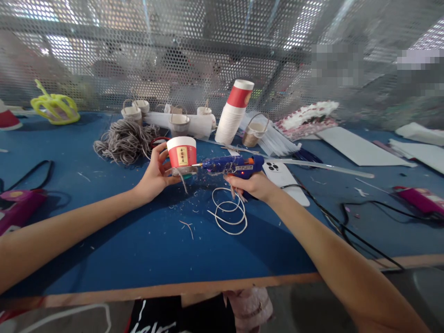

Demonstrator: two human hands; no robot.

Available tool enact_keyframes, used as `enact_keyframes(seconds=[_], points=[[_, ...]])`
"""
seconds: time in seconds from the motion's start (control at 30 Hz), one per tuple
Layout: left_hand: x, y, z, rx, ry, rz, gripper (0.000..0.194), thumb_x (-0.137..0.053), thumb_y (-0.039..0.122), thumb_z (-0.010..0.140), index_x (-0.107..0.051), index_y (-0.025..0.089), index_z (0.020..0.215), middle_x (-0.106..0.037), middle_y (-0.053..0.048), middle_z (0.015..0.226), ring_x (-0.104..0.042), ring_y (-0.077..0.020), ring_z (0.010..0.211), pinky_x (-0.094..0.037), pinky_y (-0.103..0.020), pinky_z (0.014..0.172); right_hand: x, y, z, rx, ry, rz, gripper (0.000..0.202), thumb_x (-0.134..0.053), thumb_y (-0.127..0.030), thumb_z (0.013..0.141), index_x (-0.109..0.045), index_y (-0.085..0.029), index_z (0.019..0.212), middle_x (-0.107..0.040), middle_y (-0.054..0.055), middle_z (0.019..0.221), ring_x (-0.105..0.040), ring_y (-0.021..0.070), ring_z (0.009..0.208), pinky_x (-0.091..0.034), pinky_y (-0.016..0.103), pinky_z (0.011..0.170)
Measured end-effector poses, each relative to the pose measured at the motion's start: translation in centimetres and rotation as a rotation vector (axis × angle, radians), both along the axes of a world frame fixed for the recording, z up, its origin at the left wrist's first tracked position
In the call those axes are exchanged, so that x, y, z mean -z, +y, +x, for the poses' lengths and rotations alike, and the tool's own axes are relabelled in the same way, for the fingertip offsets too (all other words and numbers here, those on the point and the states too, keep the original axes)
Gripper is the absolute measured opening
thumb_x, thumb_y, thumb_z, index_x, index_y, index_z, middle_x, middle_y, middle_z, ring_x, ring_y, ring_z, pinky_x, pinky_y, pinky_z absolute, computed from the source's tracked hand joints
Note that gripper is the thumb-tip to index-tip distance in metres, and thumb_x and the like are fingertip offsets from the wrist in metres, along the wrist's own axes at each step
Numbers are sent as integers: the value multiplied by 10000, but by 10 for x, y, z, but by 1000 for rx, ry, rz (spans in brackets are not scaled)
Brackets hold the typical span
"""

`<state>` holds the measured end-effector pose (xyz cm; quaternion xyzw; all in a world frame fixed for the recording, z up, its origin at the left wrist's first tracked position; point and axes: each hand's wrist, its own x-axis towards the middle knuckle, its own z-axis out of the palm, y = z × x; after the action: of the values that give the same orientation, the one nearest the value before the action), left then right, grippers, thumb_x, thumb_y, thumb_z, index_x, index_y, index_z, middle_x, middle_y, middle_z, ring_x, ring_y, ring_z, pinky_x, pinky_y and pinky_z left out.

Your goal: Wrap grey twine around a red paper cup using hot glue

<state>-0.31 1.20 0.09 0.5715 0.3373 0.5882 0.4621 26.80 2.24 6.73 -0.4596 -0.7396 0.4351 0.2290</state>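
Observation:
My left hand [157, 171] is closed around a red and white paper cup [182, 149], held up above the blue table. Grey cord is wound about the cup's lower end, and a loose tail of cord [182, 180] hangs down from it. My right hand [255, 184] grips a blue hot glue gun [222, 164] with a small red light lit on its body. The gun's metal nozzle points left and is at the cup's side, just above the cord; whether it touches cannot be made out. A clear glue stick [333, 169] sticks out of the gun's back end.
A grey cord heap [126, 141] lies behind my left hand. Farther back stand a paper cup stack [231, 118] and several small handled baskets [255, 133]. A white phone [286, 180], a white cord coil [231, 215] and a black cable [347, 236] lie around my right hand.

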Motion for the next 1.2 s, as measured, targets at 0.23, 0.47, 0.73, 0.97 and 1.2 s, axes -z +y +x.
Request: enact_keyframes(seconds=[0.23,0.47,0.73,0.97,1.2], points=[[2,1,-1,8,17,22,868,-887,146,575,-377,344,1249,-548,-54,1375,-679,-223,1050,-633,-365,845,-1,-1,1,4,-8,2,254,-660,-354,727,-539,-219,550,-529,-23,422,-494,123,360,-415,281,381],[5,3,-3,19,33,49,870,-873,159,600,-357,360,1271,-524,-53,1404,-653,-254,1117,-616,-391,856,1,1,1,-16,18,6,239,-650,-342,738,-557,-215,558,-532,-21,412,-492,124,352,-411,274,368],[5,3,-2,23,-19,49,853,-876,121,578,-395,368,1239,-550,-31,1358,-668,-240,1066,-620,-363,807,3,1,2,2,43,15,257,-657,-339,745,-559,-215,543,-519,-28,399,-476,115,353,-391,266,355],[5,3,-3,19,-7,59,859,-869,122,576,-392,382,1241,-537,-26,1370,-663,-238,1059,-619,-355,788,3,1,2,30,39,-3,246,-653,-336,749,-555,-214,558,-520,-21,425,-466,117,362,-398,277,352],[4,3,-2,-15,-19,52,831,-851,118,556,-407,371,1211,-550,-18,1333,-658,-232,1050,-618,-333,753,2,2,1,38,52,-12,205,-644,-334,715,-550,-217,574,-485,-42,402,-455,117,352,-405,281,349]])
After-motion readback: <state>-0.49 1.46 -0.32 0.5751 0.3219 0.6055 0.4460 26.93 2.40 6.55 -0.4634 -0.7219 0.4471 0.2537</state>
